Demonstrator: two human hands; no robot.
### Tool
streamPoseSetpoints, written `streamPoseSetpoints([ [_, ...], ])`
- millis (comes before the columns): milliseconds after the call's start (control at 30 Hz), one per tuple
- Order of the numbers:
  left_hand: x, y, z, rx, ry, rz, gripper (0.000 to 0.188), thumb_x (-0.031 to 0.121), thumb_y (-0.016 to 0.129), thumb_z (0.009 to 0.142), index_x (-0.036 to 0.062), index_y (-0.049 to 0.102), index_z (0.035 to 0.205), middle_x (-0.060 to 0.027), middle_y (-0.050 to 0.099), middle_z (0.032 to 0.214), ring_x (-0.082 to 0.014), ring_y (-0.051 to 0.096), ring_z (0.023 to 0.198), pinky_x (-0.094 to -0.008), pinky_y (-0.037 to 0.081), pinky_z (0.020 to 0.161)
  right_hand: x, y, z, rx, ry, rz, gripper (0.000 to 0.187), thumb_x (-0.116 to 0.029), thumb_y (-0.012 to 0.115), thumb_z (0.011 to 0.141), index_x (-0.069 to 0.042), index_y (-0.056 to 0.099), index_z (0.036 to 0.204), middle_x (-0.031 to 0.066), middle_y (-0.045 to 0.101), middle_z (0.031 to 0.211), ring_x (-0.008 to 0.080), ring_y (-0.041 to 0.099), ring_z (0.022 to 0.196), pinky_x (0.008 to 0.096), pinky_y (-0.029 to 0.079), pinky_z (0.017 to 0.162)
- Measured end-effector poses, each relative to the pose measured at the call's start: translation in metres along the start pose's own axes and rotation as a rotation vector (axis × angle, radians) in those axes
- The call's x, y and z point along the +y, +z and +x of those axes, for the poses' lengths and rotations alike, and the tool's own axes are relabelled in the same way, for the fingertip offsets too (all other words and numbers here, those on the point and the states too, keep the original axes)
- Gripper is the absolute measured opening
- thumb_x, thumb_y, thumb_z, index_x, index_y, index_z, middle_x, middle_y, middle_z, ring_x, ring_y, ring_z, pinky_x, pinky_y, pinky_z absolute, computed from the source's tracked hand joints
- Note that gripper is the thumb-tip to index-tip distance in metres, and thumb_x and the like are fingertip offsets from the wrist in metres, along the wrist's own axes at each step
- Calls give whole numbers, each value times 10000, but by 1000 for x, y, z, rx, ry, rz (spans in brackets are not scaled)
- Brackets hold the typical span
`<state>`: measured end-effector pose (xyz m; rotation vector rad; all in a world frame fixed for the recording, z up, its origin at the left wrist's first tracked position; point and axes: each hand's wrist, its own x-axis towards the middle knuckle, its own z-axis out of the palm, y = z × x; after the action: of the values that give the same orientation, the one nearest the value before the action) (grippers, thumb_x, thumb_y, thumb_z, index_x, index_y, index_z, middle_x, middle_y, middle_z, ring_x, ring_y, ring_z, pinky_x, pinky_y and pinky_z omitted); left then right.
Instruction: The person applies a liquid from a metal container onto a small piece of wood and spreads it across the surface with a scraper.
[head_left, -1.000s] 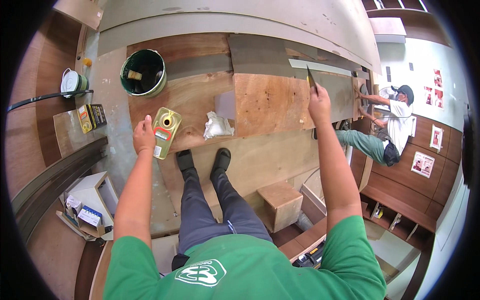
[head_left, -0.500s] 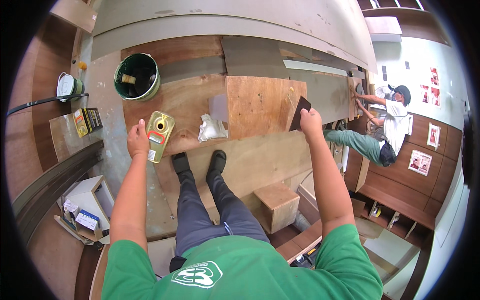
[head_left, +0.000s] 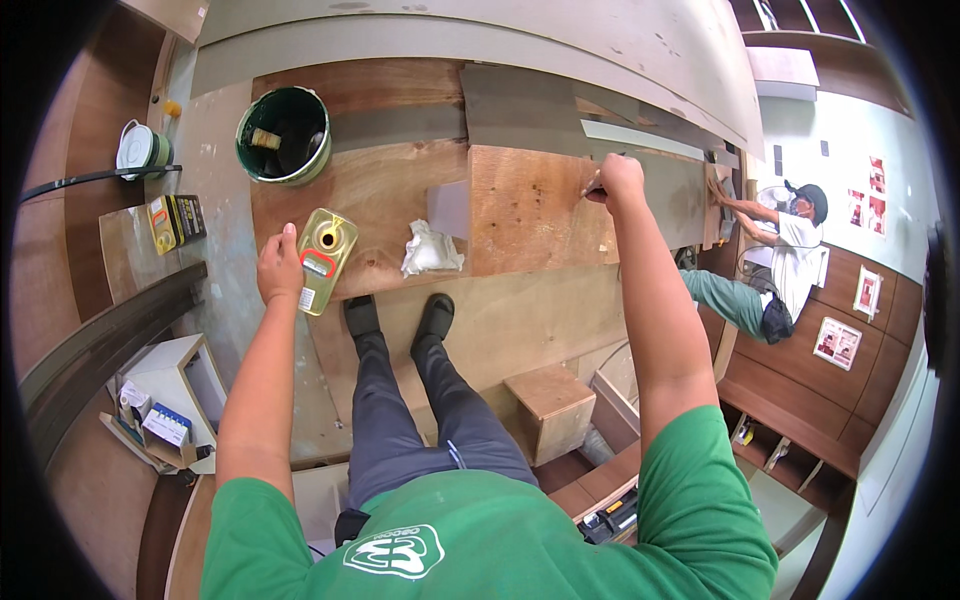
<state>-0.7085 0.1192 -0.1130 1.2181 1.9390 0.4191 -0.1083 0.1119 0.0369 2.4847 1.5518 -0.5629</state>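
My left hand (head_left: pixel 280 266) grips the left side of a flat gold-coloured metal can (head_left: pixel 328 262) with a round dark opening on top, tilted at the near edge of the work surface. My right hand (head_left: pixel 622 180) is closed on a dark, thin flat spreader (head_left: pixel 597 190), mostly hidden behind the fingers. It is above the right part of a small plywood board (head_left: pixel 530 212), which has dark specks on its face. Just left of the board lies a crumpled white cloth (head_left: pixel 432 248).
A green bucket (head_left: pixel 245 135) with a brush (head_left: pixel 266 139) inside stands at the back left. A yellow-black box (head_left: pixel 178 222) sits farther left. Below the work surface is a wooden box (head_left: pixel 548 400). At far right a co-worker (head_left: pixel 795 240) leans over the same long surface.
My right hand has moved up over the board and turned, so the spreader now shows far less. My left hand still holds the can. The view has shifted slightly.
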Motion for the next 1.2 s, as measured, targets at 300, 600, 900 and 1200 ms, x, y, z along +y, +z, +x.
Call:
streamPoseSetpoints([
  [300, -16, -28, 4, 63, -39, 82, 569, 615, 491, 955, 97, 722, 1001, -163, 709, 1055, -368, 653, 999, -458, 498, 869, -191, -33, -14, 30, 233, 663, 190, -106, 542, 909, 36, 638, 993, 185, 694, 925, 326, 710, 776, 454, 612, 571],
  [600, -12, -26, -1, 81, -29, -11, 556, 601, 494, 964, 99, 719, 1052, -159, 706, 1081, -353, 650, 1018, -442, 492, 879, -115, -79, -75, 286, 133, 942, 287, -256, 576, 980, -35, 654, 1146, 32, 653, 1009, 148, 630, 894, 366, 556, 710],
  [900, -35, -22, 3, 154, 84, -64, 559, 579, 422, 1009, 110, 704, 1124, -190, 694, 1093, -374, 640, 1030, -426, 482, 900, -35, -43, -119, 396, -152, 590, 272, -169, 590, 1006, -32, 666, 1229, 62, 679, 1019, 150, 614, 976, 277, 481, 866],
  [1200, -79, -16, 25, 308, 123, -256, 663, 515, 333, 1054, -35, 657, 1233, -190, 695, 1200, -309, 652, 1143, -392, 466, 1013, 5, -4, -85, 383, -517, -31, 605, 25, 639, 752, -233, 661, 1298, 102, 552, 1273, 346, 525, 1155, 415, 479, 987],
])
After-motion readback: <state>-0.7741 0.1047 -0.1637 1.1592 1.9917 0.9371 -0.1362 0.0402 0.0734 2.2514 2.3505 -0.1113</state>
